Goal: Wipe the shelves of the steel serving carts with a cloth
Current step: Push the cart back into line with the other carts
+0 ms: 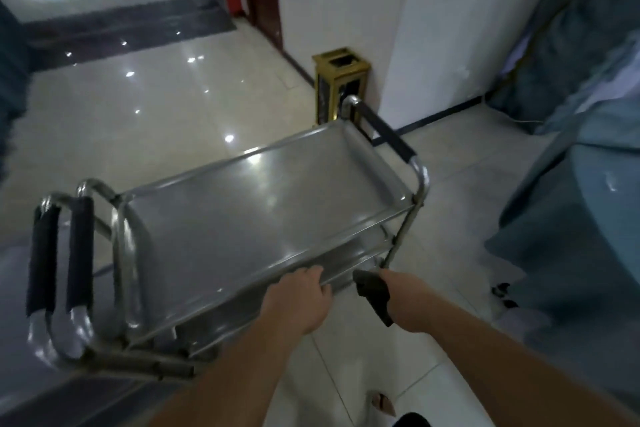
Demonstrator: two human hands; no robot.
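Here left hand [299, 291] curls fingers over cart [242, 218] shelf edge; right hand [398, 291] grips cloth [374, 295]. Steady cart, wipe lower shelf in overlapping strokes.

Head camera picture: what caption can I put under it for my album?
Left hand grips the steel cart's top shelf edge while the right hand holds a dark cloth beside it.
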